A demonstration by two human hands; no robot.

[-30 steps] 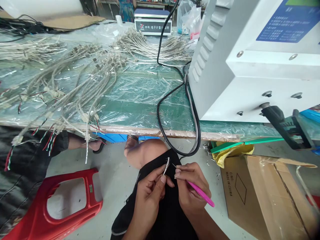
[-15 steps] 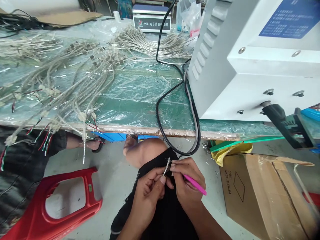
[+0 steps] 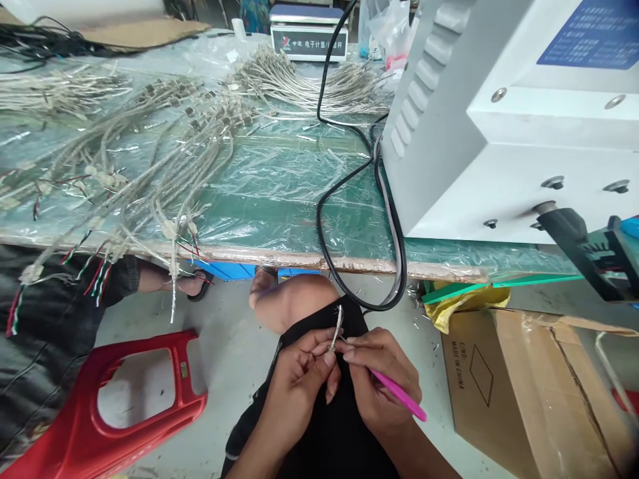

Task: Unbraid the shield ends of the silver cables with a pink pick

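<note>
Above my lap, my left hand (image 3: 298,372) pinches a short silvery braided cable end (image 3: 339,322) between thumb and fingers. The strand sticks up past the fingertips, slightly tilted, with a frayed tip. My right hand (image 3: 382,382) is closed around a slim pink-handled tool (image 3: 402,397), held like a pen. Its thin tip points left at the strand, close to my left fingertips; whether it touches is too small to tell. The rest of the cable is hidden in my left hand.
Bundles of clear-sheathed cables (image 3: 200,143) lie on the plastic-covered table (image 3: 279,216). A white machine (image 3: 444,166) stands at right, beside a looping black cord (image 3: 319,219). Below are a red stool (image 3: 187,399) and a cardboard box (image 3: 479,379). A person's leg (image 3: 164,283) shows at left.
The tool's tip has gone from near the strand's upper end down to its base by my left fingertips. More of the strand shows. The view has shifted slightly.
</note>
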